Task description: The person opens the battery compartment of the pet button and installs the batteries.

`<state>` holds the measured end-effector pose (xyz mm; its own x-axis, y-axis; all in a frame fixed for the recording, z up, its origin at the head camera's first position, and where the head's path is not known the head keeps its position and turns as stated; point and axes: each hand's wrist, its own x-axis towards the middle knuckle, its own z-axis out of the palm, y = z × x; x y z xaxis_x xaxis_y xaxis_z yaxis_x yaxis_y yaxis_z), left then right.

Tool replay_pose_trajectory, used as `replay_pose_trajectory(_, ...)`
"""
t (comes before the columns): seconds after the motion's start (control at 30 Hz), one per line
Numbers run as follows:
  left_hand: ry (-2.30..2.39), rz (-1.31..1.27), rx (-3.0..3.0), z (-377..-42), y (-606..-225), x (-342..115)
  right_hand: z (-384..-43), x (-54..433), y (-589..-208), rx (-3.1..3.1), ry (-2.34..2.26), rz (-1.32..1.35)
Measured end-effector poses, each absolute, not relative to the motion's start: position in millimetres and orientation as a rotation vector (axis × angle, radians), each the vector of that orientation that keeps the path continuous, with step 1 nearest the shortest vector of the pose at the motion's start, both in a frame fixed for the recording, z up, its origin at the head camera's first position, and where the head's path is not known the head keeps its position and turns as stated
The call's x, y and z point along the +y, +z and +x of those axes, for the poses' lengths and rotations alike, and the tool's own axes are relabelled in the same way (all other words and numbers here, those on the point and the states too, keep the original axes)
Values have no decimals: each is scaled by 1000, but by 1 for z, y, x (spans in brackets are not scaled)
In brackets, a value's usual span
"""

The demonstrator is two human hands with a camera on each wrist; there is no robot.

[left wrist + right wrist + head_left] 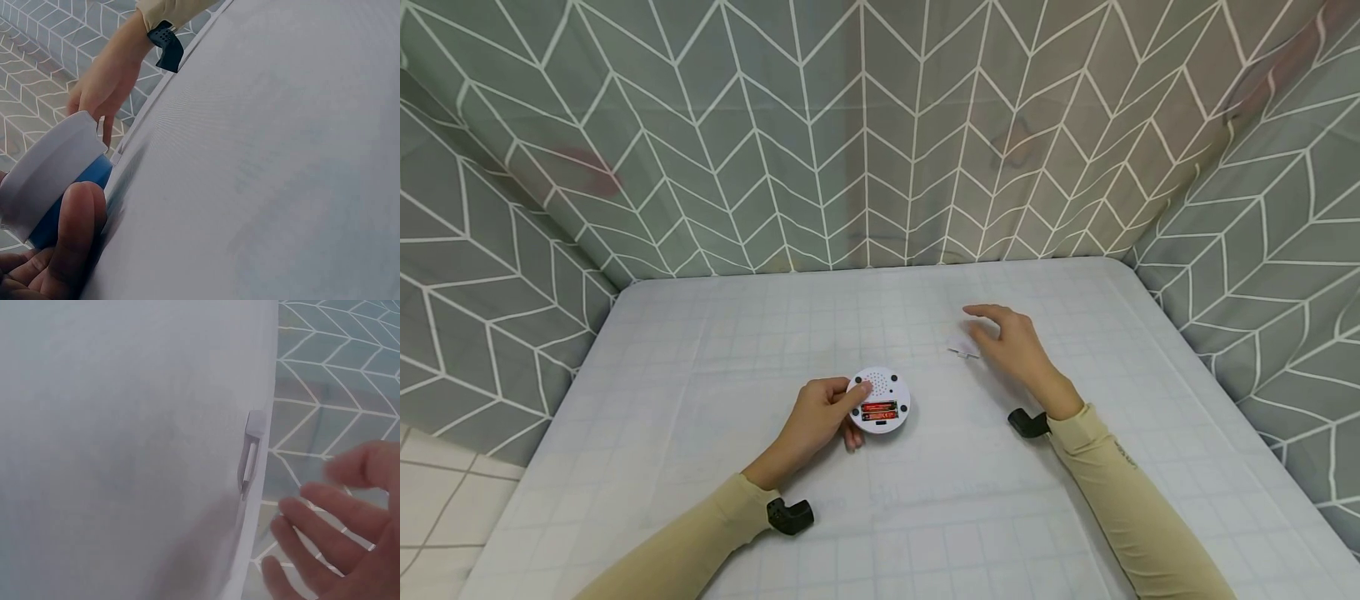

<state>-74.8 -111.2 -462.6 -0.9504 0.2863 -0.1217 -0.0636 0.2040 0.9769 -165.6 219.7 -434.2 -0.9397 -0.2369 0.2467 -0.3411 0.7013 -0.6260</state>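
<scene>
Hard to make out: the small pale piece on the table, right of the device; thin, light on light, exact shape unclear. In the right wrist view it shows edge-on, dim. White round device is cut off at the left in the left wrist view; there it shows a blue layer on its lower side, partly behind fingers. Can't tell whether the device touches the table. Most left-hand fingers are hidden under it in the head view. Both sleeves are cut off at the near side.

Left hand reaches in from near left, pinching the device at its left side: thumb on the upper face, fingers beneath. Right hand reaches in from near right, holding nothing, fingers spread and loosely bent, one finger blurred in the right wrist view. It's just right of the pale piece, apart from it; contact with the table can't be told.

Counts: one device, mid-table between the hands, battery side up; two red batteries side by side in its uncovered compartment; one pale piece; two hands; two beige sleeves; two black wrist mounts, one per wrist. Patterned grey curtain at far side, left and right.
</scene>
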Motion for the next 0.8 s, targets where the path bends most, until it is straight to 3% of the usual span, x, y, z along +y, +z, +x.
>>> replay_pose_trajectory(0.8,1811,207,2207,-75,-464,-110,-165,226,-442,-2900,1024,460)
